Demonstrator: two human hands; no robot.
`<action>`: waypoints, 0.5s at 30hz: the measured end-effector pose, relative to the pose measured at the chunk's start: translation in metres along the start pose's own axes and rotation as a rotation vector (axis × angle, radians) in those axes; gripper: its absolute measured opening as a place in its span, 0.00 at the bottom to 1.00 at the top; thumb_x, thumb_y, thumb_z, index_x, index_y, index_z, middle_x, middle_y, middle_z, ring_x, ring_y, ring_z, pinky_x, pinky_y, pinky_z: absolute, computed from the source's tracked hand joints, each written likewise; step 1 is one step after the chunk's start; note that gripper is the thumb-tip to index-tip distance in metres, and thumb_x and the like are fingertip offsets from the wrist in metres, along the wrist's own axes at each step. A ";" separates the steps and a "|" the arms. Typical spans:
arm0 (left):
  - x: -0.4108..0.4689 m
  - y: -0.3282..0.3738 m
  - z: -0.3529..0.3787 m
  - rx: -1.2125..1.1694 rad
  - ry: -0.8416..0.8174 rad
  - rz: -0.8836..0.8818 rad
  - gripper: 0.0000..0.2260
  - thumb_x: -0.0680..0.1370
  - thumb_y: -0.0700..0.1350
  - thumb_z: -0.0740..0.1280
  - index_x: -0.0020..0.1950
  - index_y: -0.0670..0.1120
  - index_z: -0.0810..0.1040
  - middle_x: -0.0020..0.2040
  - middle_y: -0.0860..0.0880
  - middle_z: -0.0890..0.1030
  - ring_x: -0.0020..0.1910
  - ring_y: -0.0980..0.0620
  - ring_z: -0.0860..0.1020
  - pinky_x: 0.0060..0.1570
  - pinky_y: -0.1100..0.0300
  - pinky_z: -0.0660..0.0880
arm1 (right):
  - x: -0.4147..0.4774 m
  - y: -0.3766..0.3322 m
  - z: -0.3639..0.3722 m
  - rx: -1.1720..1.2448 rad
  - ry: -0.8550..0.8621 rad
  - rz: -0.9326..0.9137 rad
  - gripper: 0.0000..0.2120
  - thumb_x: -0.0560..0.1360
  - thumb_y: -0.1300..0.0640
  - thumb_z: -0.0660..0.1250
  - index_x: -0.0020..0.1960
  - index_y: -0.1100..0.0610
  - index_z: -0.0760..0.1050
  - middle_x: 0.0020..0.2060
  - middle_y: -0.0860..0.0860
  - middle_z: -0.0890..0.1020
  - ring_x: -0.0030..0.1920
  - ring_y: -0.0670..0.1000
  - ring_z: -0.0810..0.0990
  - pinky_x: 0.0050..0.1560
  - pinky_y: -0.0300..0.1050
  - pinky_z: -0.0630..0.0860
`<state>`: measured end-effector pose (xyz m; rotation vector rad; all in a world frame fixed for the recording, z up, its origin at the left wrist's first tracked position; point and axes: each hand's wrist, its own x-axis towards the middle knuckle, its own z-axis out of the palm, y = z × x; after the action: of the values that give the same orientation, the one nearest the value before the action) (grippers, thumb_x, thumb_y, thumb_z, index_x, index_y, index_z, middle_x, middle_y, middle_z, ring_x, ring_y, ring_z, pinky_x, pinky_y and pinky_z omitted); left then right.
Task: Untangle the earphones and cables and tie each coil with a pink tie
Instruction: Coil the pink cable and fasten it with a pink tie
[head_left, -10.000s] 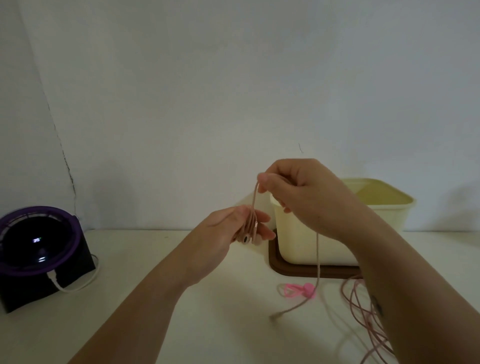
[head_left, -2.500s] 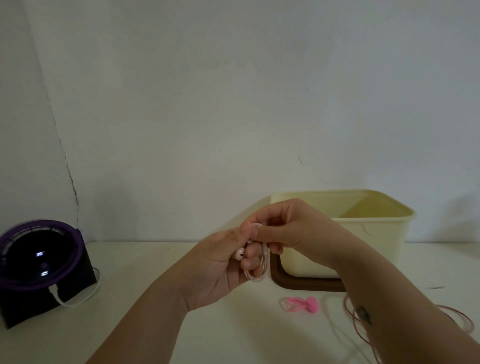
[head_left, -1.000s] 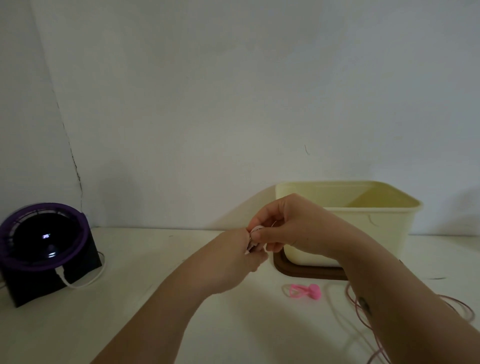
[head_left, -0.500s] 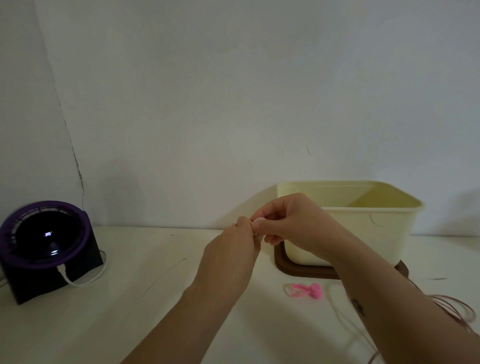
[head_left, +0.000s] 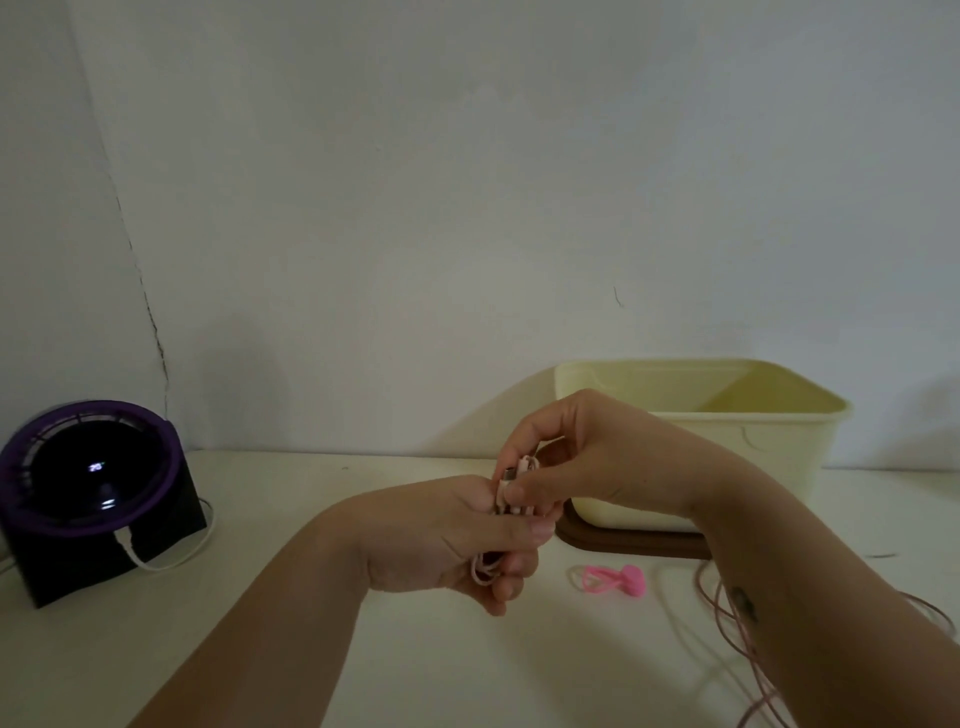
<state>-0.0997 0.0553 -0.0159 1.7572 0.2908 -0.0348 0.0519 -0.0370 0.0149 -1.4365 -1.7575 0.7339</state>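
Far left, a black desk fan with a purple ring sits against the wall, its left side cut off by the frame, a white cable plugged in low at its front. Between the fan and the hands there's a wide bare stretch of white table, plenty of room there.

Centre now: the left hand is clenched around a coil of pale pink earphone cord, and most of that coil is buried in the fist; only a few loops poke out below the fingers and a bunch shows at the top. The right hand meets it from above, thumb and fingers pinching the top of the bundle, where a small metal-tipped plug seems to stick up, hard to make out in this dim light.

Just right of the hands, a pink tie lies loose on the table, near the brown lid under the cream plastic tub. Far right, more pink cable loops on the table, partly hidden behind the right forearm and running off the bottom edge.
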 end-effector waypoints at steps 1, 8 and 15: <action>0.000 0.000 0.000 -0.030 -0.022 0.007 0.06 0.79 0.46 0.62 0.45 0.46 0.69 0.31 0.54 0.71 0.30 0.57 0.73 0.37 0.63 0.75 | 0.000 -0.001 0.000 0.005 0.005 -0.009 0.03 0.71 0.62 0.73 0.45 0.60 0.82 0.31 0.50 0.82 0.33 0.47 0.79 0.40 0.37 0.77; -0.001 0.001 0.002 -0.094 -0.036 -0.010 0.06 0.77 0.47 0.64 0.45 0.46 0.70 0.31 0.53 0.71 0.30 0.57 0.73 0.36 0.64 0.74 | 0.003 -0.003 0.004 -0.045 0.021 -0.025 0.03 0.70 0.59 0.74 0.41 0.56 0.81 0.27 0.44 0.79 0.30 0.44 0.77 0.35 0.34 0.73; 0.013 0.003 0.014 0.587 0.522 0.140 0.05 0.80 0.51 0.60 0.50 0.52 0.73 0.38 0.56 0.76 0.36 0.61 0.77 0.45 0.59 0.77 | 0.006 0.013 -0.006 0.077 0.221 0.049 0.04 0.70 0.61 0.74 0.40 0.62 0.81 0.34 0.58 0.83 0.31 0.49 0.80 0.37 0.38 0.78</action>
<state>-0.0847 0.0438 -0.0180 2.3525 0.5759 0.4912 0.0629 -0.0282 0.0091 -1.4542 -1.5149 0.6350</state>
